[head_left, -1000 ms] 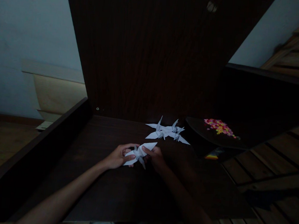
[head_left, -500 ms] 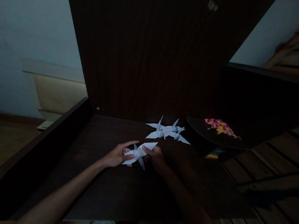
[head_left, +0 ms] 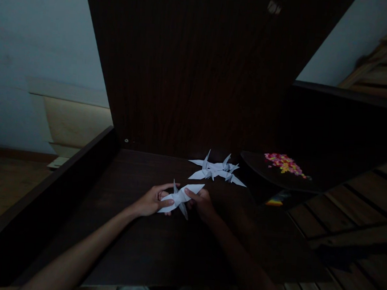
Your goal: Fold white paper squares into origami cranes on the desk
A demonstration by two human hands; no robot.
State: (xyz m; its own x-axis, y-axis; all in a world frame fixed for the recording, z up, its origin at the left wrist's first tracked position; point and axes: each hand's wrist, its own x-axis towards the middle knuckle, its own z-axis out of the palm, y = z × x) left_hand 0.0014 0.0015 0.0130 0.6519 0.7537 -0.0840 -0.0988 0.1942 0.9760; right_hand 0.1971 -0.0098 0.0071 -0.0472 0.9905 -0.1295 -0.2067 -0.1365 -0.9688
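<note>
Low over the dark desk top [head_left: 137, 172], in both our hands: one white paper crane [head_left: 180, 199], tilted, its broad wings spread left and right, slender points showing on the far and near sides. Our left hand [head_left: 150, 200] gripped one wing, thumb laid on top, forefinger reaching out along the far side; our right hand [head_left: 205, 204] pinched the other wing under its thumb, the fingers beneath mostly hidden. We judged the hold, one wing to each hand, suited to leaving the folded middle uncovered and uncrushed.

Just beyond: a cluster of white cranes [head_left: 213, 166], overlapping, exact count uncertain, set near the back panel [head_left: 199, 74], probably to leave us working room. To the right: a raised dark shelf [head_left: 255, 167], bearing a heap of small pink, red and yellow pieces [head_left: 284, 164], too small to identify; below its edge, a striped colourful item [head_left: 274, 203], kind unclear.

Obstructions: the cluster lay between our hands and the panel; the side board [head_left: 59, 188] bounded the left; dim light obscured our right fingers.
</note>
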